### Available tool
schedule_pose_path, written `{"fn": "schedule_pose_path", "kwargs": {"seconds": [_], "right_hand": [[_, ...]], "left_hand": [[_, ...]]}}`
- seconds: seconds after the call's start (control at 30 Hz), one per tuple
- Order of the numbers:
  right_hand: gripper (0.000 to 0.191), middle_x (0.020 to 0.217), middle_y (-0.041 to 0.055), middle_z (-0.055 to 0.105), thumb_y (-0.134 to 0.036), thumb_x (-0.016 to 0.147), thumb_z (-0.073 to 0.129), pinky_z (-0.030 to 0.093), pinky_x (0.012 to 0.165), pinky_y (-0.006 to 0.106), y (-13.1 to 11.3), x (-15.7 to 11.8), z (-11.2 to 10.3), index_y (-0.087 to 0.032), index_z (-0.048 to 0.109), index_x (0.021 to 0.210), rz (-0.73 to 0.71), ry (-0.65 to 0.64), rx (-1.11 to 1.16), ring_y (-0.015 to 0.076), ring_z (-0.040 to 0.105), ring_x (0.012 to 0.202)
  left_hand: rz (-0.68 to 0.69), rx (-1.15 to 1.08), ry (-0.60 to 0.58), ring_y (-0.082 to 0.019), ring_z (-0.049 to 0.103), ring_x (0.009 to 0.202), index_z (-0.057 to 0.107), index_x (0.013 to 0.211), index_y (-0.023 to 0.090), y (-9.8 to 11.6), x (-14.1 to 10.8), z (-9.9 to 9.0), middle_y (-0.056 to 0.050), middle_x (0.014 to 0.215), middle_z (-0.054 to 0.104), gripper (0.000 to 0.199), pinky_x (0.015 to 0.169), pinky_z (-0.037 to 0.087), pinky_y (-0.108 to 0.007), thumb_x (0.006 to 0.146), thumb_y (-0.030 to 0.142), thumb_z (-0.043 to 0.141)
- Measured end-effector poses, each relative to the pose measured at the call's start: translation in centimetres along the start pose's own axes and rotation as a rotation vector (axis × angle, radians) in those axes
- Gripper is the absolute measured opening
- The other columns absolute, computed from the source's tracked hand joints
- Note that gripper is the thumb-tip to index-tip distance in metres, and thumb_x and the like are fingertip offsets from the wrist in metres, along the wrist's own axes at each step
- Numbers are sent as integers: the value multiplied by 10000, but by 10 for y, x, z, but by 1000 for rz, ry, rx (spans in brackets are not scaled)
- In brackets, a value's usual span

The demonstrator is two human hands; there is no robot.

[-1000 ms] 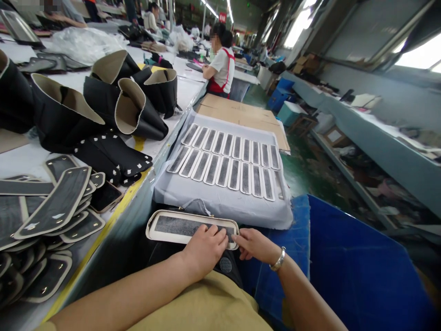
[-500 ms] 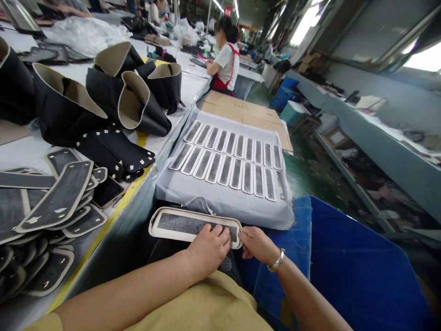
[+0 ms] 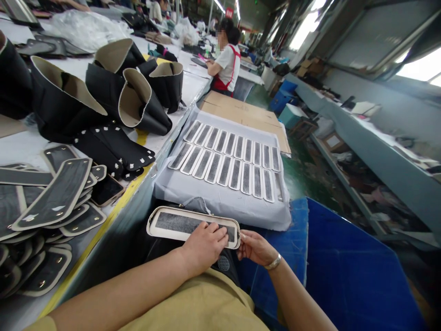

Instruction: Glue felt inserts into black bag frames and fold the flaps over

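Observation:
A long, round-ended bag base panel [image 3: 179, 221], cream with a dark grey strip along its middle, lies across my lap. A raised rim runs around it, and black material shows beneath. My left hand [image 3: 206, 243] rests over its right half, fingers curled together and pressing on the strip; the thumb is hidden. At the panel's right end, my right hand [image 3: 255, 248] pinches the rim between thumb and fingers. Just beyond, two rows of matching panels [image 3: 223, 169] lie on a work surface covered in pale sheeting [image 3: 193, 188].
On the left table, cream-edged dark straps [image 3: 57, 193] with metal studs are piled beside black open-topped bag bodies [image 3: 138, 99]. A phone-like dark slab [image 3: 106, 189] lies near the yellow edge. Blue bin [image 3: 344, 257] stands right; cardboard [image 3: 244, 110] lies beyond. A co-worker [image 3: 225, 66] sits farther off.
Both hands and the panel have shifted very slightly left. My right hand has turned a little and its fingers have opened out somewhat, still at the panel's right end.

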State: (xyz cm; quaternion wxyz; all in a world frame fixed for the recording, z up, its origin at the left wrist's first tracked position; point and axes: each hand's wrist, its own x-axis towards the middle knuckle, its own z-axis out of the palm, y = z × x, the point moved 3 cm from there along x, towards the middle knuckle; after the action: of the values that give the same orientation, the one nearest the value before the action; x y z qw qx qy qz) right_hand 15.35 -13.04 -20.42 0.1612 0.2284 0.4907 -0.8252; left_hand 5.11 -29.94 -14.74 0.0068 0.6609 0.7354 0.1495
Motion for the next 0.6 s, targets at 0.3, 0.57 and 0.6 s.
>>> {"fn": "schedule_pose_path", "kwargs": {"seconds": [0.3, 0.57, 0.6], "right_hand": [[373, 602, 36, 630, -441, 715, 674, 526, 514, 252, -20, 2, 7, -107, 511, 745, 138, 5, -176, 166, 647, 547], [412, 542, 24, 600, -497, 675, 663, 526, 498, 260, -36, 8, 20, -129, 477, 660, 312, 134, -425, 189, 649, 545], [400, 530, 16, 590, -491, 692, 648, 523, 490, 255, -36, 9, 24, -133, 472, 657, 309, 167, -446, 182, 644, 533]], "left_hand": [[-11, -15, -3, -222, 462, 989, 539, 1099, 180, -1, 1, 3, -39, 1177, 559, 398, 765, 314, -369, 765, 376, 628], [-37, -33, -33, -243, 465, 1001, 539, 1126, 161, -3, 1, 3, -75, 1186, 558, 436, 779, 341, -386, 765, 390, 628], [-45, -44, -36, -252, 465, 1009, 533, 1142, 153, -2, 1, 3, -86, 1199, 552, 466, 787, 348, -393, 757, 395, 634]]}}
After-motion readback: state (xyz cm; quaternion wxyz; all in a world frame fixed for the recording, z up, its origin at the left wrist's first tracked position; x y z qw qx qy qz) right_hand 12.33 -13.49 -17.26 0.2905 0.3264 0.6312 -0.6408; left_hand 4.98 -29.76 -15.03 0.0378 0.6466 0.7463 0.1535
